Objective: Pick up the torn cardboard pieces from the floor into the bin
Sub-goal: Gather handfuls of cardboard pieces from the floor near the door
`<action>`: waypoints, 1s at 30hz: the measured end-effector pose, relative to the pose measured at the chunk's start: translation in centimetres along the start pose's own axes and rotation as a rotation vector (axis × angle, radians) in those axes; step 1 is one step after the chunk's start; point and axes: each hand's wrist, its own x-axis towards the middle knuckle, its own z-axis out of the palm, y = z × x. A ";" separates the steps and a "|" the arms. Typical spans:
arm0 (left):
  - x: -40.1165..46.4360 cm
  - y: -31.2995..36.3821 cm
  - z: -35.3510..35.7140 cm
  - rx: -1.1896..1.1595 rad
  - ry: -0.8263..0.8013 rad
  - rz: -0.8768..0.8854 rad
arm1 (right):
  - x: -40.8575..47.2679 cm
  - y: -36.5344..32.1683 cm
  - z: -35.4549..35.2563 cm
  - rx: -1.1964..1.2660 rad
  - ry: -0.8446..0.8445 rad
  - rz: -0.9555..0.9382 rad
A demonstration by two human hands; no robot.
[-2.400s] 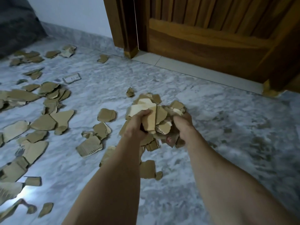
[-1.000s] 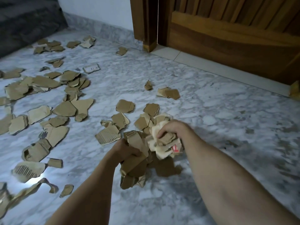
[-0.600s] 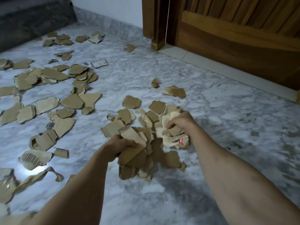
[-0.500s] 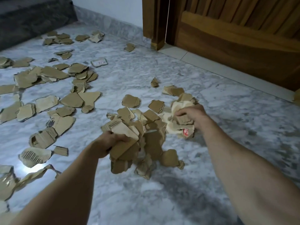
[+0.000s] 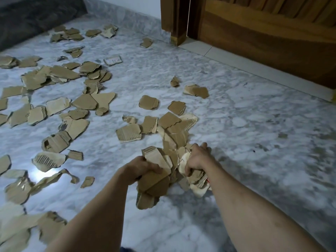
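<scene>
Both hands have drawn back together, the left hand point(image 5: 140, 170) and right hand point(image 5: 197, 159) each gripping a cardboard bundle point(image 5: 160, 171), ready for a bin not in view

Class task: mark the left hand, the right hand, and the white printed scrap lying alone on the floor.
left hand point(image 5: 140, 169): head view, back of hand.
right hand point(image 5: 198, 158): head view, back of hand.
white printed scrap point(image 5: 112, 60): head view, its printed face.
</scene>
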 end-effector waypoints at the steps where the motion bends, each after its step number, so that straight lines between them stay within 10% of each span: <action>1: 0.0 -0.1 0.3 -0.004 0.012 -0.003 | -0.2 -0.2 -0.1 -0.017 -0.003 0.001; 10: -1.2 3.1 -5.6 0.000 0.106 0.063 | 0.8 2.3 -9.3 -0.058 -0.251 0.038; 16: 0.8 5.7 -9.7 0.041 0.233 0.079 | 1.5 -2.1 -10.7 0.133 -0.129 -0.152; 30: 6.5 10.7 -7.8 0.627 0.270 0.093 | 4.4 -6.9 -2.9 -0.327 0.127 -0.174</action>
